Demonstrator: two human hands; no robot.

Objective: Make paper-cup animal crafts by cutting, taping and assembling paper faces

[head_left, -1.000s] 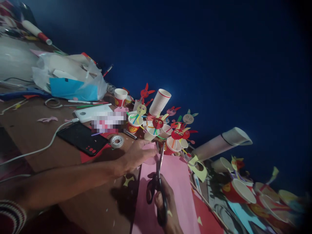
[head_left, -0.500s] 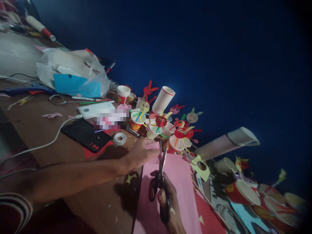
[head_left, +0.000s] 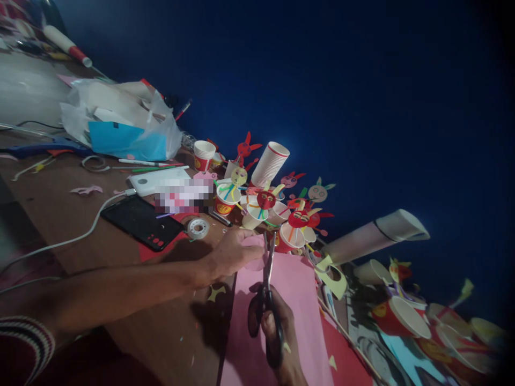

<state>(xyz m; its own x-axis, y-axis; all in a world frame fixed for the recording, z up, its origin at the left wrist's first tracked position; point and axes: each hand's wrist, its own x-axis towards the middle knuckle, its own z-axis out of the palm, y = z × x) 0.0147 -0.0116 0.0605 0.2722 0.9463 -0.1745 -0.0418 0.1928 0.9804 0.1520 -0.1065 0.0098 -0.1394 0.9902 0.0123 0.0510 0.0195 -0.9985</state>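
My left hand pinches a small rounded piece of pink paper between thumb and fingers. Black-handled scissors are in my right hand, thumb and fingers through the loops. Their blades point away from me, slightly parted, at the right edge of the pink piece. Beneath both lies a large pink sheet, partly shaded by my hands. Just beyond the blades stand paper cups holding rabbit-faced paper figures.
A tape roll, a black phone case and a white power bank with a cable lie to the left. Behind them sits a plastic bag of paper. A rolled white tube and more cups are to the right.
The scissor blades have closed a little, with the handle loops nearer each other. The left hand and the pink piece stay almost in place.
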